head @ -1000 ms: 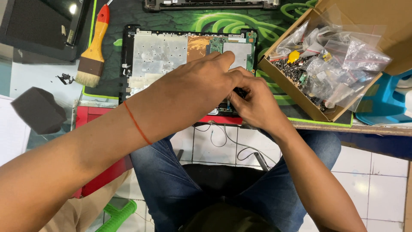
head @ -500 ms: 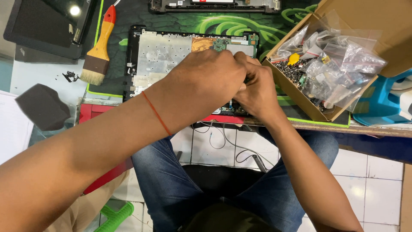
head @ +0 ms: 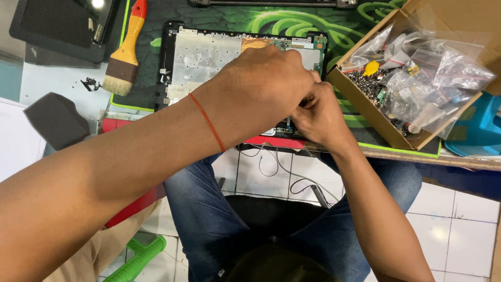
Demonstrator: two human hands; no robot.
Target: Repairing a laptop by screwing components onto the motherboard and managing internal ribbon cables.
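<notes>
An opened laptop base (head: pixel 203 57), with a silver metal plate and a green circuit board, lies on a black and green mat (head: pixel 245 21). My left hand (head: pixel 266 89) is curled over the right half of the base, a thin red band on its wrist. My right hand (head: pixel 318 117) sits just to its right at the near edge of the base, its fingertips pressed against the left hand's fingers. The spot where they meet is hidden, so whatever lies between the fingers cannot be made out.
A paintbrush (head: pixel 125 52) with a yellow and red handle lies left of the base. A cardboard box (head: pixel 365 109) of small plastic bags (head: pixel 433 78) stands at the right. A black foam block (head: pixel 56 120) and a dark lid (head: pixel 62 26) are at the left. Thin wires (head: pixel 276 167) hang under the table edge.
My two hands have drawn closer together over the right end of the laptop base, with the left hand now covering more of the right one. Nothing else has moved.
</notes>
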